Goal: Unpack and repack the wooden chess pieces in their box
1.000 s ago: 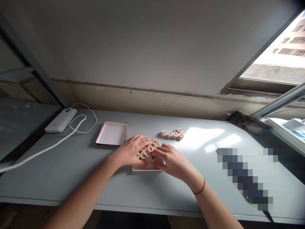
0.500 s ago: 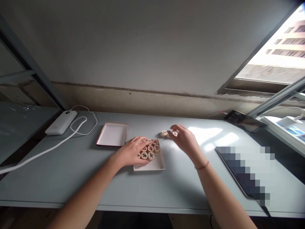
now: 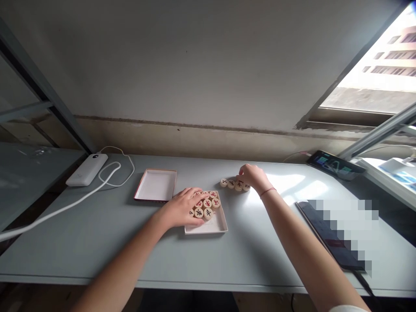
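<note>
Round Chinese chess pieces [image 3: 207, 203] with red and black characters sit in rows inside a shallow white box [image 3: 218, 226]. Across the box's left side lies my left hand [image 3: 182, 207], fingers spread over some pieces and thumb near the front, hiding part of them. To the right and farther back, several pieces [image 3: 231, 184] form a short row on the table. My right hand [image 3: 254, 176] is over that row's right end with its fingers curled together around a Chinese chess piece [image 3: 241, 180], mostly hidden by them.
An open box lid [image 3: 159, 185] lies left of the box on the table [image 3: 156, 264]. At the far left are a white power bank [image 3: 87, 169] and a cable [image 3: 74, 200]. A dark tablet-like device [image 3: 328, 236] and a phone [image 3: 331, 164] are on the right.
My right hand has shifted slightly right and back, and its fingers have curled in more. More of the row of pieces shows now. My left hand stays on the box.
</note>
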Motion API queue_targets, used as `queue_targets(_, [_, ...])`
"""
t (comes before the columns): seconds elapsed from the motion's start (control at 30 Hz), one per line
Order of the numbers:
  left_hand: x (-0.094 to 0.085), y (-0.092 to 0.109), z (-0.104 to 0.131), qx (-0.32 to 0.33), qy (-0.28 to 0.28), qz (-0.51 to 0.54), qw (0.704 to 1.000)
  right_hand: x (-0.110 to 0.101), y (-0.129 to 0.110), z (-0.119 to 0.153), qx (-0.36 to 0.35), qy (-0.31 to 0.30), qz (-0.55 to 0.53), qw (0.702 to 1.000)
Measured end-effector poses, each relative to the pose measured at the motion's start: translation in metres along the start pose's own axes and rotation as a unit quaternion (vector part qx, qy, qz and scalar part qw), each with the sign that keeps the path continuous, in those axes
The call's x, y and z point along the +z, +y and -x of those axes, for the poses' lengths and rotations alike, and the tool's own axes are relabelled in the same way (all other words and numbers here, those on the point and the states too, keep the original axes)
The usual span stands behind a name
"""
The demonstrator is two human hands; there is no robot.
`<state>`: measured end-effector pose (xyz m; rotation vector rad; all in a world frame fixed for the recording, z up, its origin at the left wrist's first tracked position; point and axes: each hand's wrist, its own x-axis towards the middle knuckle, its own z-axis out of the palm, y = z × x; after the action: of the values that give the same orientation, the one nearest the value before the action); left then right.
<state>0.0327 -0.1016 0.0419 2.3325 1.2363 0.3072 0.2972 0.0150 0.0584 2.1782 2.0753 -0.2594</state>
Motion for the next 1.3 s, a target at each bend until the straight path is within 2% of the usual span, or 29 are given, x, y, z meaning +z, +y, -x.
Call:
queue_targets(0.53, [-0.002,0.001,0.0,-0.009,-0.012,0.002,1.0,0.015,-0.005,-0.007,-0.027,0.041,-0.013,0.999])
queue_targets(0.83, [-0.002,0.003,0.0,-0.017,-0.017,0.002,1.0,0.022,-0.016,-0.012,-0.074,0.083,-0.025,0.993])
queue_targets(1.07, [-0.003,0.002,0.0,-0.006,-0.018,-0.012,1.0,0.017,-0.016,-0.006,-0.091,0.106,-0.054,0.989])
queue_targets(1.17, [0.0,0.003,-0.003,0.03,0.062,-0.032,0.997,0.009,-0.024,0.016,-0.143,0.164,-0.177,0.96])
queue_targets(1.23, [0.003,0.007,-0.005,0.045,0.135,-0.019,0.99,0.006,-0.033,0.042,-0.197,0.181,-0.341,0.901])
queue_targets(1.3, [0.008,0.014,-0.006,0.044,0.192,0.019,0.98,0.006,-0.043,0.071,-0.236,0.137,-0.465,0.842])
